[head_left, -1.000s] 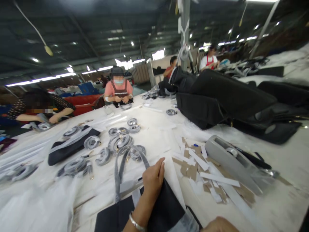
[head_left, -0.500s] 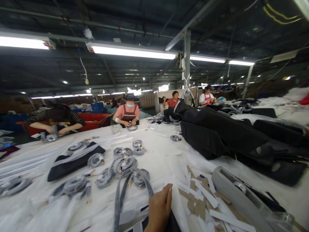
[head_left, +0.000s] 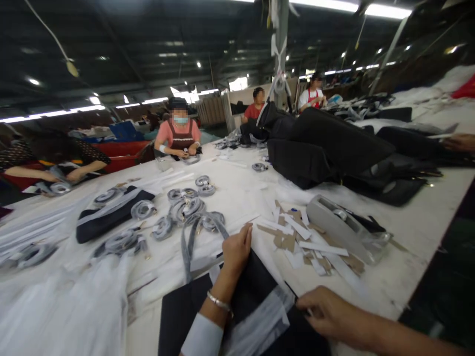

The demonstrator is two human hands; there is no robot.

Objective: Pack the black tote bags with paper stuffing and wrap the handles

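Observation:
A black bag (head_left: 185,309) lies on the table right in front of me, with a strip of translucent wrapping (head_left: 258,321) across it. Grey wrapped straps (head_left: 188,244) loop out at its far side. My left hand (head_left: 234,251) is closed over the bag's far part, fingertips pinched together; what they grip is too small to tell. At the bag's right edge, my right hand (head_left: 326,309) pinches the black material between thumb and fingers.
Coiled grey straps (head_left: 185,207) lie left of centre, near a black piece with a grey band (head_left: 111,215). White and brown scraps (head_left: 297,230) and a grey tape dispenser (head_left: 337,222) sit to the right. Beyond is a black bag pile (head_left: 326,143). Co-workers (head_left: 180,131) work across the table.
My view has tipped down and turned slightly. My right hand has come into view at the bag's right edge, and more of the bag shows. Another person's hand appears at far right.

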